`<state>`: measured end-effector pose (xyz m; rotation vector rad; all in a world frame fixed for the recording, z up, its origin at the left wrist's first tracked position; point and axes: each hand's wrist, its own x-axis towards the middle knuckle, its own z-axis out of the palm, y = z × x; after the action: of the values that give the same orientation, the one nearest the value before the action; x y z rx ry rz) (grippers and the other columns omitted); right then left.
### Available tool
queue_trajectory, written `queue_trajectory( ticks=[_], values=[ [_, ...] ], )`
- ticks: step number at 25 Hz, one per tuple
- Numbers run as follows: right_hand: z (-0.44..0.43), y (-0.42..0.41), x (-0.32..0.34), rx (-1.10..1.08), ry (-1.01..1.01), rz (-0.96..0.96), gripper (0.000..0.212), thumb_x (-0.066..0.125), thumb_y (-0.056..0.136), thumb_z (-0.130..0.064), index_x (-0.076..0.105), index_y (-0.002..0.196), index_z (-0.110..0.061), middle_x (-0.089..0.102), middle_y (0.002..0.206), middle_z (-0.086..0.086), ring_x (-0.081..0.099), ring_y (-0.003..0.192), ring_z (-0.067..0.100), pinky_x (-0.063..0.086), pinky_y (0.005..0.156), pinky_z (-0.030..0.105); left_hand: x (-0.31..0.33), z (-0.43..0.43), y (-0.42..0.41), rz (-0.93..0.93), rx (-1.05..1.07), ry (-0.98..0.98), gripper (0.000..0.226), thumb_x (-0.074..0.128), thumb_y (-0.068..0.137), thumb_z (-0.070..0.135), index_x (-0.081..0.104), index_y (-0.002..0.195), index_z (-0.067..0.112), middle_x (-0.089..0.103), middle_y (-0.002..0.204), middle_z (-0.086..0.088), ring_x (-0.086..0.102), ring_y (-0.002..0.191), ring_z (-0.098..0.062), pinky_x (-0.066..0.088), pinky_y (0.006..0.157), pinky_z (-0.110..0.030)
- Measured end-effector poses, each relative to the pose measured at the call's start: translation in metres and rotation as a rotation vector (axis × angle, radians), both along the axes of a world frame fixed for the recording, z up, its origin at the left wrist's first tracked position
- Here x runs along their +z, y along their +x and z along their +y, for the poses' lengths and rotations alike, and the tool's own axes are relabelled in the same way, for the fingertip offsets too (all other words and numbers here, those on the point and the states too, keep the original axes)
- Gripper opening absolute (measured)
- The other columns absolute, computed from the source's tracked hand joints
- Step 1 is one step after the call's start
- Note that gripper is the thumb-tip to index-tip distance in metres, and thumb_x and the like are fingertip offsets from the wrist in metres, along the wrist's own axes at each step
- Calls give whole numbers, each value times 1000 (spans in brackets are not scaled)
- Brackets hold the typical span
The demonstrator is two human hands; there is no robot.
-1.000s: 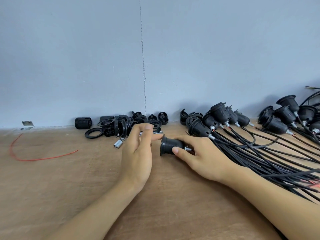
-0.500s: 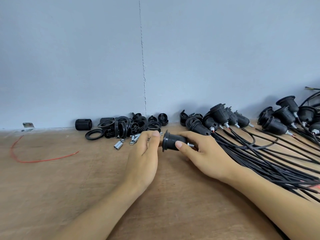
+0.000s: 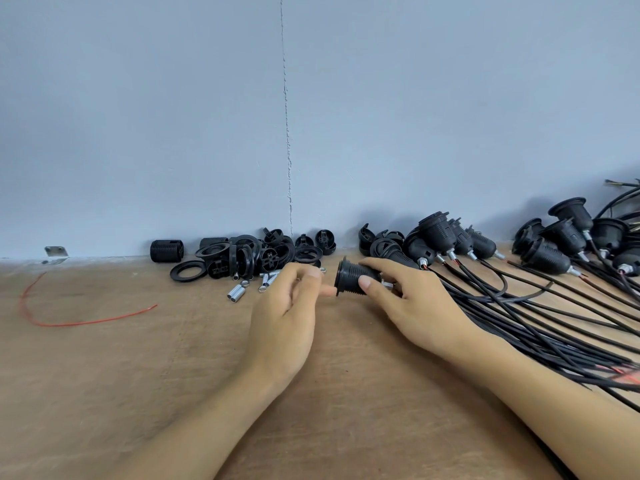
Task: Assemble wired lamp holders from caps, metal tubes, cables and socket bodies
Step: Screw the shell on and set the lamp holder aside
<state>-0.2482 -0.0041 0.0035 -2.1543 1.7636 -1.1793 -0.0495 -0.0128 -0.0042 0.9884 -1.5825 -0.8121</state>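
Note:
My right hand (image 3: 408,303) grips a black threaded lamp holder (image 3: 351,279) lying sideways just above the table, its flanged mouth facing left and a metal tube end showing under my thumb. My left hand (image 3: 287,317) hovers just left of the holder with fingers loosely bent and holds nothing; one fingertip reaches the holder's rim. Loose black caps and rings (image 3: 242,259) are heaped by the wall. Small metal tubes (image 3: 237,292) lie in front of that heap. Finished wired holders (image 3: 440,240) lie at the right with their black cables (image 3: 540,323) fanned across the table.
The wooden table (image 3: 138,375) meets a grey wall at the back. A thin red wire (image 3: 79,322) curls at the left. A metal bracket (image 3: 55,251) sits at the far left by the wall. More finished holders (image 3: 568,233) crowd the far right.
My right hand has carried the holder a little farther from me, toward the pile. My left hand has drawn back from the loose parts and come beside the holder's mouth.

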Motion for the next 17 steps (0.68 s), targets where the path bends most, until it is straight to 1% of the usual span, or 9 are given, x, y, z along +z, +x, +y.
queue_trajectory(
  ticks=[2, 3, 5, 6, 7, 8, 10, 13, 17],
  values=[
    [-2, -2, 0, -32, 35, 7, 30, 60, 95, -44, 65, 125, -37, 67, 101, -25, 56, 90, -13, 35, 76, -1, -1, -1, 0, -62, -10, -3, 18, 52, 105, 32, 65, 94, 33, 76, 86, 22, 63, 79, 5, 38, 68, -4],
    [-2, -2, 0, -32, 61, 26, 33, 61, 94, -45, 64, 126, -36, 68, 108, -22, 56, 94, -11, 35, 78, 0, -2, -1, -1, -85, -20, -6, 17, 53, 104, 30, 66, 94, 32, 75, 85, 21, 64, 77, 6, 39, 67, -4],
    [-2, -2, -1, -26, 68, 50, 36, 63, 94, -42, 63, 129, -35, 68, 117, -17, 57, 101, -4, 38, 82, 8, -2, 1, -1, -125, -43, -3, 17, 54, 103, 29, 68, 93, 31, 75, 84, 20, 65, 80, 7, 39, 68, -4],
    [-2, -1, -1, -34, 44, 44, 36, 63, 94, -40, 62, 130, -35, 67, 118, -15, 57, 99, -5, 38, 82, 10, -2, 1, -2, -149, -53, 0, 18, 55, 102, 28, 68, 91, 32, 75, 83, 19, 66, 83, 7, 39, 70, -4],
    [-2, -1, -1, -50, 7, 25, 37, 64, 94, -38, 60, 131, -35, 66, 117, -14, 56, 94, -6, 37, 81, 8, -2, 2, -2, -172, -59, 3, 19, 55, 102, 28, 69, 90, 32, 75, 83, 19, 66, 85, 6, 39, 70, -4],
    [-3, -2, 0, -72, -43, 2, 39, 64, 94, -36, 59, 132, -35, 63, 115, -14, 53, 89, -9, 34, 79, 4, -2, 2, -2, -191, -61, 8, 19, 55, 102, 29, 68, 89, 32, 75, 82, 19, 66, 84, 6, 39, 69, -4],
    [-4, -5, 2, -123, -150, -21, 41, 64, 94, -34, 56, 135, -33, 56, 112, -14, 50, 83, -8, 33, 76, 4, -1, 3, -3, -221, -63, 18, 20, 55, 102, 30, 68, 87, 31, 75, 82, 20, 63, 76, 8, 37, 64, -5],
    [-7, -18, 6, -198, -261, -44, 42, 62, 96, -31, 52, 137, -29, 49, 115, -14, 48, 84, 0, 34, 78, 12, 0, 5, -3, -257, -70, -1, 21, 54, 103, 30, 67, 86, 31, 74, 82, 20, 58, 63, 7, 38, 60, -7],
    [-12, -43, 21, -368, -372, -146, 43, 60, 97, -30, 51, 138, -25, 49, 121, -8, 54, 102, 16, 40, 89, 26, 1, 7, -3, -307, -78, -10, 24, 52, 103, 34, 67, 85, 30, 74, 83, 17, 57, 60, -4, 41, 60, -12]
  ],
)
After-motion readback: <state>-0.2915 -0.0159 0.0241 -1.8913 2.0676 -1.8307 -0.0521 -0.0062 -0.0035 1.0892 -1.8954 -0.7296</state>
